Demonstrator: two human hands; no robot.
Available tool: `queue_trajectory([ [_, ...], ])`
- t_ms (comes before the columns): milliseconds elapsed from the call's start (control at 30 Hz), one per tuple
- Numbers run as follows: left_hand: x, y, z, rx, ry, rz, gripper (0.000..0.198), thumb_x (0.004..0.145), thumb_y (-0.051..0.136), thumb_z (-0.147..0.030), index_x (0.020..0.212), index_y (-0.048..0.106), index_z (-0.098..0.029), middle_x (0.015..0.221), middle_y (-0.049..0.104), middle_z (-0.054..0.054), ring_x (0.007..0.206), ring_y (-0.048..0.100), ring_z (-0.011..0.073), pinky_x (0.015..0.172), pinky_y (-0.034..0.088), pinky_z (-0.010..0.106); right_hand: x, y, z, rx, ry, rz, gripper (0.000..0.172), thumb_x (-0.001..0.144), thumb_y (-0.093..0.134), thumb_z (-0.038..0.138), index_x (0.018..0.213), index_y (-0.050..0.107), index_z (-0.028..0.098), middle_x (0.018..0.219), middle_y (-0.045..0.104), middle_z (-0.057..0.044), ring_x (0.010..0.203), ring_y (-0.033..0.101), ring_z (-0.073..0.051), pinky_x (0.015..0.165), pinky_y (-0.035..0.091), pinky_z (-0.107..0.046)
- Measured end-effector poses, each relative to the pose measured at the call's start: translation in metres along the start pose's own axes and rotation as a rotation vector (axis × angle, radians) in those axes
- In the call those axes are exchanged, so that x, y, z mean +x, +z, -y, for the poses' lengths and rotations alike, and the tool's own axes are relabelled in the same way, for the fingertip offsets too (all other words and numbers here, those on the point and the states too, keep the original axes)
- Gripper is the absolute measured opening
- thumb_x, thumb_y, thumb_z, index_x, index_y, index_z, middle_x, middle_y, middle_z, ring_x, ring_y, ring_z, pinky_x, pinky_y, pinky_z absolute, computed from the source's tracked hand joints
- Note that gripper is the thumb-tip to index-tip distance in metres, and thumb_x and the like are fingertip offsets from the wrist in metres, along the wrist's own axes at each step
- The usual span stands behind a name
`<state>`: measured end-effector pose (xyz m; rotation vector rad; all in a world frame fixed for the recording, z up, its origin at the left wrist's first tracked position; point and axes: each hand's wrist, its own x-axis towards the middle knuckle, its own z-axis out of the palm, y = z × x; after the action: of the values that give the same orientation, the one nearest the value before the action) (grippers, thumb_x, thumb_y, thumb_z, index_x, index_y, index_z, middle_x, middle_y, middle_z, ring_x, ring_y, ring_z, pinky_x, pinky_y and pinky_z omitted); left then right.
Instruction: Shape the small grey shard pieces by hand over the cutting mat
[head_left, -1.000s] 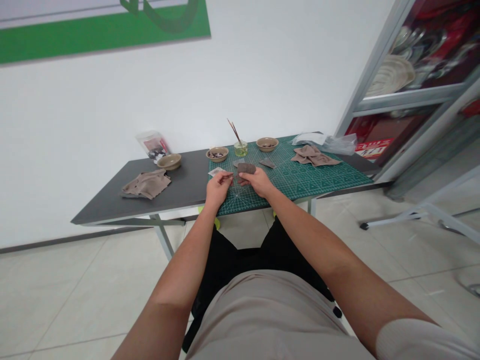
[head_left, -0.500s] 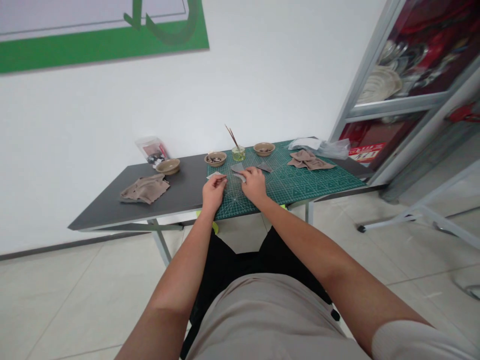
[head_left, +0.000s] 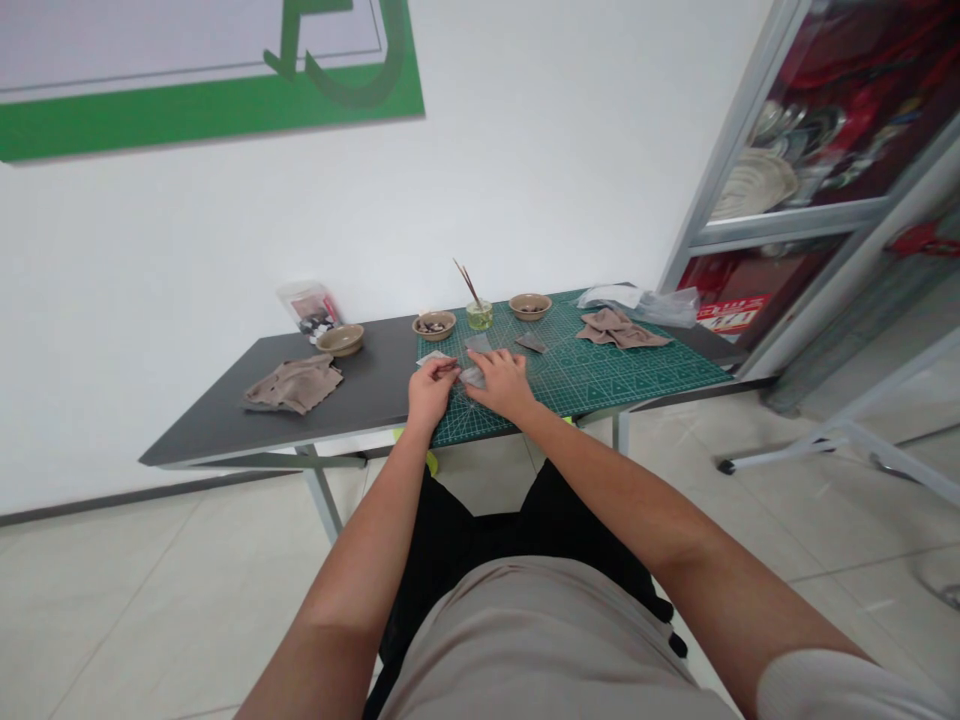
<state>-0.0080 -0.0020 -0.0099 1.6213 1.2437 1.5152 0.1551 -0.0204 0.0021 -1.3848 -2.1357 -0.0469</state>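
Observation:
My left hand point(head_left: 431, 393) is closed in a pinch over the left part of the green cutting mat point(head_left: 592, 375). What it pinches is too small to make out. In my right hand point(head_left: 502, 385) is a small clear plastic bag point(head_left: 473, 377), held close against the left fingertips. A white piece point(head_left: 433, 358) lies just beyond my left hand. Behind my right hand rests a flat greyish plastic piece point(head_left: 477, 342), with a darker small packet point(head_left: 531, 343) to its right.
Bowls with small dark bits point(head_left: 433, 325) stand along the back, beside a glass jar point(head_left: 479, 315) with thin sticks. Another bowl point(head_left: 340, 341), a plastic pouch point(head_left: 309, 308) and a brown cloth point(head_left: 295, 384) are left. A second cloth point(head_left: 619, 328) and clear bags point(head_left: 660, 304) lie right.
My right hand has drawn the small plastic bag left and nearer, away from the flat greyish piece, to meet my left hand. The left hand has barely moved.

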Motion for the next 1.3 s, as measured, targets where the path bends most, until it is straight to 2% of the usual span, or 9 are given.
queue_trajectory([
  [133, 0.0, 0.002, 0.001, -0.114, -0.04, 0.064, 0.029, 0.065, 0.076, -0.027, 0.089, 0.064, -0.016, 0.075, 0.068, 0.001, 0.067, 0.065, 0.0147, 0.071, 0.054, 0.031, 0.005, 0.006, -0.003, 0.161, -0.193, -0.007, 0.034, 0.092, 0.054, 0.024, 0.123, 0.06, 0.013, 0.117, 0.064, -0.014, 0.11, 0.053, -0.025, 0.095, 0.038, -0.035],
  [267, -0.001, 0.002, 0.001, -0.031, -0.01, 0.05, 0.02, 0.074, 0.069, -0.031, 0.086, 0.062, -0.017, 0.076, 0.068, 0.002, 0.068, 0.064, 0.0155, 0.072, 0.053, 0.032, 0.009, 0.012, -0.009, 0.223, -0.165, -0.021, 0.021, 0.093, 0.055, 0.023, 0.107, 0.066, 0.014, 0.104, 0.068, -0.011, 0.099, 0.059, -0.021, 0.089, 0.043, -0.031],
  [367, -0.004, 0.005, -0.003, 0.255, 0.096, 0.045, 0.016, 0.082, 0.061, -0.029, 0.092, 0.065, -0.018, 0.091, 0.069, 0.006, 0.084, 0.064, 0.0186, 0.082, 0.052, 0.034, 0.012, 0.011, -0.018, 0.235, -0.073, -0.01, 0.022, 0.09, 0.059, 0.022, 0.108, 0.069, 0.015, 0.102, 0.071, -0.01, 0.093, 0.063, -0.02, 0.087, 0.046, -0.03],
  [467, -0.007, 0.012, -0.009, 0.647, 0.222, 0.211, 0.022, 0.084, 0.059, -0.025, 0.102, 0.068, -0.019, 0.105, 0.068, 0.009, 0.104, 0.06, 0.0241, 0.094, 0.047, 0.039, 0.013, 0.006, -0.029, 0.172, -0.057, 0.065, 0.023, 0.087, 0.063, 0.023, 0.106, 0.074, 0.016, 0.1, 0.074, -0.009, 0.093, 0.064, -0.021, 0.086, 0.046, -0.031],
  [533, -0.01, 0.017, -0.012, 0.835, 0.238, 0.272, 0.022, 0.088, 0.054, -0.028, 0.1, 0.07, -0.019, 0.107, 0.067, 0.011, 0.107, 0.057, 0.026, 0.096, 0.045, 0.041, 0.014, 0.003, -0.035, 0.119, -0.089, 0.116, 0.022, 0.087, 0.063, 0.025, 0.104, 0.075, 0.018, 0.1, 0.075, -0.008, 0.095, 0.065, -0.022, 0.087, 0.045, -0.031],
  [633, -0.013, 0.02, -0.016, 0.957, 0.235, 0.285, 0.027, 0.092, 0.048, -0.031, 0.102, 0.07, -0.019, 0.111, 0.066, 0.011, 0.108, 0.056, 0.0266, 0.094, 0.044, 0.042, 0.013, 0.0, -0.037, 0.076, -0.089, 0.15, 0.02, 0.089, 0.062, 0.026, 0.099, 0.077, 0.02, 0.1, 0.075, -0.007, 0.096, 0.065, -0.022, 0.088, 0.044, -0.03],
  [767, -0.014, 0.02, -0.017, 1.003, 0.267, 0.308, 0.031, 0.092, 0.046, -0.03, 0.114, 0.067, -0.022, 0.119, 0.065, 0.009, 0.112, 0.054, 0.0278, 0.092, 0.044, 0.043, 0.012, -0.002, -0.034, 0.065, -0.08, 0.155, 0.02, 0.089, 0.06, 0.024, 0.097, 0.077, 0.019, 0.099, 0.076, -0.006, 0.096, 0.064, -0.021, 0.088, 0.043, -0.029],
  [1000, -0.013, 0.019, -0.016, 0.952, 0.23, 0.352, 0.03, 0.09, 0.05, -0.029, 0.113, 0.068, -0.024, 0.124, 0.064, 0.009, 0.115, 0.052, 0.0299, 0.095, 0.04, 0.046, 0.008, -0.011, -0.036, 0.062, -0.067, 0.191, 0.02, 0.089, 0.061, 0.026, 0.096, 0.078, 0.017, 0.098, 0.075, -0.007, 0.096, 0.063, -0.021, 0.087, 0.042, -0.029],
  [1300, -0.014, 0.023, -0.019, 1.002, 0.199, 0.327, 0.032, 0.09, 0.046, -0.026, 0.113, 0.068, -0.022, 0.116, 0.067, 0.011, 0.111, 0.054, 0.0296, 0.092, 0.041, 0.045, 0.012, -0.006, -0.039, 0.022, -0.077, 0.206, 0.021, 0.09, 0.059, 0.025, 0.092, 0.077, 0.015, 0.096, 0.074, -0.01, 0.095, 0.061, -0.02, 0.087, 0.041, -0.029],
])
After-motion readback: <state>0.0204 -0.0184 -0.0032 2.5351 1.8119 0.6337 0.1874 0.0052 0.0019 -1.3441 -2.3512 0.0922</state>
